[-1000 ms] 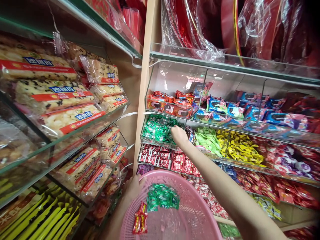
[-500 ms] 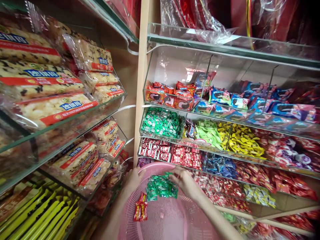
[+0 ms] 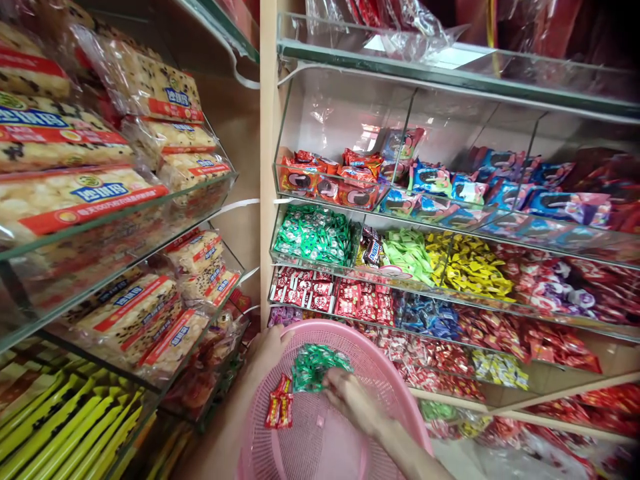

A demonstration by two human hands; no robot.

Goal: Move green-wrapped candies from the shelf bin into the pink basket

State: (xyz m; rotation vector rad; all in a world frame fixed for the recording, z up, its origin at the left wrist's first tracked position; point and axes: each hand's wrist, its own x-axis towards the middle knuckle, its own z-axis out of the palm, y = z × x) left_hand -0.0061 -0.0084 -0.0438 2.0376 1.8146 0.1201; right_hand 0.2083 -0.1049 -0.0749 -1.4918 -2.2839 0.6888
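Note:
A pink plastic basket (image 3: 407, 400) is tilted in front of me, and my left hand (image 3: 267, 347) grips its upper left rim. Inside it lie a pile of green-wrapped candies (image 3: 315, 363) and, lower left of that, a few red and yellow packets (image 3: 280, 407). My right hand (image 3: 347, 393) is inside the basket at the lower right edge of the green pile, fingers curled and bent down. Whatever its fingertips may hold is hidden.
Glass shelves hold green candies (image 3: 315, 237), yellow candies (image 3: 475, 270), red-and-white packets (image 3: 303, 287) and blue cookie packs (image 3: 433, 180). Packaged pastries (image 3: 175, 93) fill the left shelves, whose glass edges jut close by. Yellow-green packs (image 3: 75, 420) stand at the lower left.
My right hand has moved from the basket's upper right rim down into the basket beside the green candies, its fingers now curled. The view has shifted slightly, and the shelves appear further left.

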